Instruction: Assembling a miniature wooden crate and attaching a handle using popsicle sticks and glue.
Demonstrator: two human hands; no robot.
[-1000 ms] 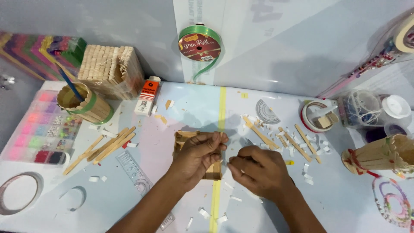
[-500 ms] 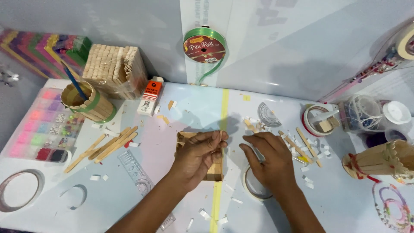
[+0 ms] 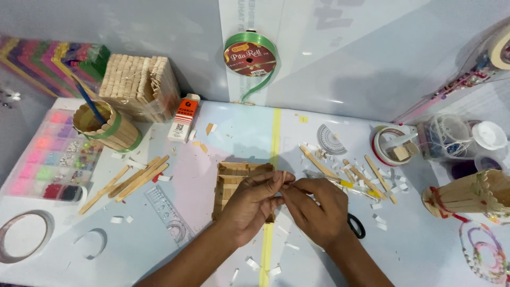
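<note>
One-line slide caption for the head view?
Both hands pinch a small craft stick over a stick-built box frame on a cluttered table.

L hand [image 3: 252,204] & R hand [image 3: 319,210] meet fingertip-to-fingertip, both in pinch grip, forearms angled inward.

A single head-worn camera is looking steeply down and forward from close range at a craft table [image 3: 425,255], which is filling most of the frame. The wall [image 3: 372,64] is crossing the top, while both forearms are entering from the bottom edge, meeting near centre.
</note>
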